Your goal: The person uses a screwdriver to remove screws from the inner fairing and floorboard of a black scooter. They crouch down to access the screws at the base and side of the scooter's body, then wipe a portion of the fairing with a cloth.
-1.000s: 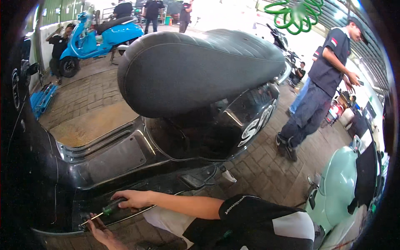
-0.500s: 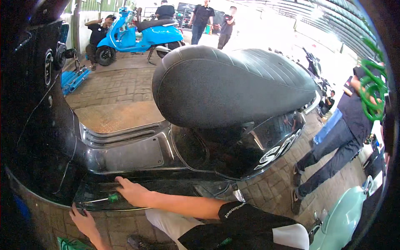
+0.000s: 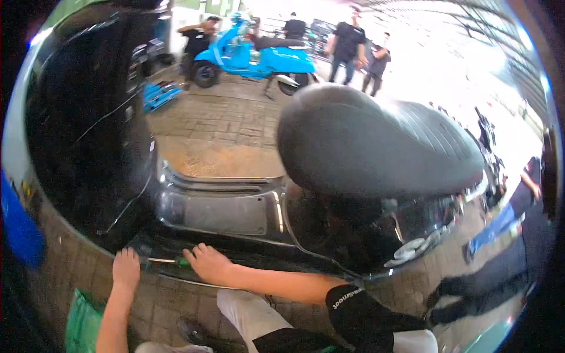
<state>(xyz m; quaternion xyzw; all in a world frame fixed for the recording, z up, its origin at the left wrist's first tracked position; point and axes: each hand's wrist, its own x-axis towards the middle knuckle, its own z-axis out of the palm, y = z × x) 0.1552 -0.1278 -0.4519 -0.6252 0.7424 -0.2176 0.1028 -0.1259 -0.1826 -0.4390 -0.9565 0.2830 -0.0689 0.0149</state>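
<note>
A black scooter's low side panel (image 3: 259,254) runs in front of me, beneath its footboard (image 3: 226,213). My right hand (image 3: 210,265) is at the panel, its fingers closed around the green handle of a screwdriver (image 3: 183,260). The thin shaft points left along the panel. Near the shaft's far end, my left hand (image 3: 126,269) lies against the front lower corner of the scooter body, fingers bent and close together. What those fingers pinch is hidden. Motion blurs the screwdriver's tip.
The scooter's dark seat (image 3: 376,147) rises ahead to the right, its front shield (image 3: 82,129) on the left. A green bag (image 3: 85,320) lies at lower left. Beyond stand a blue scooter (image 3: 259,62) and several people. Another person's leg (image 3: 482,294) is at right.
The view has turned left, so the scooter appears farther right. My left hand has risen from below the panel edge onto its front corner. My right fingers now wrap the screwdriver's handle.
</note>
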